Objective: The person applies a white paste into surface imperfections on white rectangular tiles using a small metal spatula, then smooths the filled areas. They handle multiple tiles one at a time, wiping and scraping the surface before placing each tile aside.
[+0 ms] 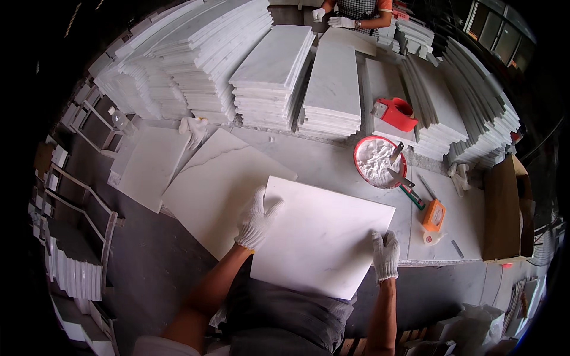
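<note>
A white stone tile (320, 237) with faint grey marks is held in front of me by its two side edges. My left hand (258, 221), in a white knit glove, grips the left edge with the thumb over the face. On the right edge my gloved right hand (385, 255) is closed, its fingers partly hidden by the tile. Behind and left of it, a larger veined slab (217, 166) lies on the worktable. Beyond the tile's upper right corner stands a red-rimmed bowl of white paste (375, 160) with putty knives in it.
Tall stacks of white slabs (202, 65) line the far side. A red tape dispenser (396, 114) rests on one slab. At the right are an orange tool (434, 215) and a cardboard box (504, 213). A co-worker's gloved hands (341, 22) show at the back. Metal racks (83, 196) stand left.
</note>
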Tool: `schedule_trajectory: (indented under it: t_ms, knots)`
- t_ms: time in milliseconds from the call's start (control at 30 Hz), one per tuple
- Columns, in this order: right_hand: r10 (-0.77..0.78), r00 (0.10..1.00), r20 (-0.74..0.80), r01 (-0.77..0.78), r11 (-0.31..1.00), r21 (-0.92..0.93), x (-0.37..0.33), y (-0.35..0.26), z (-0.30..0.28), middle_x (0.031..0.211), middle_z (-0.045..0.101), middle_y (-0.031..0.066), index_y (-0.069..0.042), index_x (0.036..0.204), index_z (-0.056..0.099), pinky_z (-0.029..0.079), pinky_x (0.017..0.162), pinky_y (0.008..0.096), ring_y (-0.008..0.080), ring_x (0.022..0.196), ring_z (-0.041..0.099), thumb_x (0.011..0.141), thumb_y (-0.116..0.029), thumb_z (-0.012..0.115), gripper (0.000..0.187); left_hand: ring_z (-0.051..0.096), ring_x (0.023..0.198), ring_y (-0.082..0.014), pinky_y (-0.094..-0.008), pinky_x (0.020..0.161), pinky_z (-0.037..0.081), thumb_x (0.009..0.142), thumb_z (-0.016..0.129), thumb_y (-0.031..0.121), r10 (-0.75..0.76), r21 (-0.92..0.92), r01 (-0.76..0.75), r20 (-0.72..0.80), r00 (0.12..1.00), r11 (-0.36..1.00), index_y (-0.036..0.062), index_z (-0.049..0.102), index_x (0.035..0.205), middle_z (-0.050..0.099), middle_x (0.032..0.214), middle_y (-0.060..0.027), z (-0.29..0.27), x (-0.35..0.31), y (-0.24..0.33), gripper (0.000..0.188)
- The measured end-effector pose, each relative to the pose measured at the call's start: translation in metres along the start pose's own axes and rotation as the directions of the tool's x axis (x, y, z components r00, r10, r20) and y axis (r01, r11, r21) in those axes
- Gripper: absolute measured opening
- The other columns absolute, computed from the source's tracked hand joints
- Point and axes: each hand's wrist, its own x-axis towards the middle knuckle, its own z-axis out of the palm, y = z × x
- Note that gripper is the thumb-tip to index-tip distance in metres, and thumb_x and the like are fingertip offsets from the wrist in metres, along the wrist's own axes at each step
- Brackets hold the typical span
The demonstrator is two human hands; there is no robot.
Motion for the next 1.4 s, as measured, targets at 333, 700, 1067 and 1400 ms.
schedule_trajectory:
  t_ms: [333, 700, 1067, 1400]
  knots:
    - [0.160, 0.983, -0.087, -0.107, 0.894, 0.435, -0.022, -0.063, -0.021, 0.067, 0.054, -0.0037, -0.003, 0.082, 0.061, 0.037, 0.051, 0.0227, 0.0030, 0.059, 0.043, 0.093, -0.026, 0.064, 0.026, 0.065, 0.098, -0.0351, -0.0394, 0.084, 0.051, 0.085, 0.070, 0.038, 0.260, -0.174, -0.283, -0.143, 0.955, 0.943, 0.0003, 0.062, 0.114, 0.068, 0.104, -0.0213, -0.087, 0.081, 0.115, 0.049]
    - [0.264, 0.947, 0.183, -0.321, 0.755, 0.572, -0.114, -0.077, 0.109, 0.076, 0.063, 0.0007, 0.003, 0.100, 0.065, 0.045, 0.063, 0.0270, 0.0068, 0.070, 0.052, 0.093, -0.026, 0.064, 0.030, 0.054, 0.084, -0.0067, -0.0267, 0.075, 0.047, 0.090, 0.063, 0.021, 0.092, -0.169, -0.018, 0.446, 0.890, 0.985, -0.0007, 0.063, 0.107, 0.064, 0.091, -0.0022, -0.091, 0.145, 0.006, 0.028]
    - [0.361, 0.904, 0.229, -0.427, 0.734, 0.528, -0.110, -0.080, 0.147, 0.075, 0.057, -0.0057, 0.001, 0.096, 0.067, 0.039, 0.061, 0.0245, 0.0032, 0.071, 0.044, 0.094, -0.027, 0.063, 0.029, 0.062, 0.093, -0.0160, -0.0292, 0.082, 0.047, 0.091, 0.062, 0.027, 0.010, -0.093, 0.032, 0.424, 0.906, 0.995, -0.0022, 0.060, 0.118, 0.068, 0.106, -0.0108, -0.069, 0.144, -0.078, 0.040]
    - [0.400, 0.864, 0.306, -0.504, 0.670, 0.545, -0.108, -0.073, 0.146, 0.090, 0.066, 0.0021, 0.003, 0.105, 0.065, 0.046, 0.071, 0.0253, 0.0069, 0.079, 0.055, 0.093, -0.027, 0.064, 0.032, 0.064, 0.085, -0.0347, -0.0481, 0.065, 0.050, 0.089, 0.061, 0.040, 0.355, 0.601, -0.418, 0.228, 0.907, 0.681, 0.0099, 0.064, 0.091, 0.067, 0.093, -0.0113, -0.067, 0.134, -0.038, 0.030]
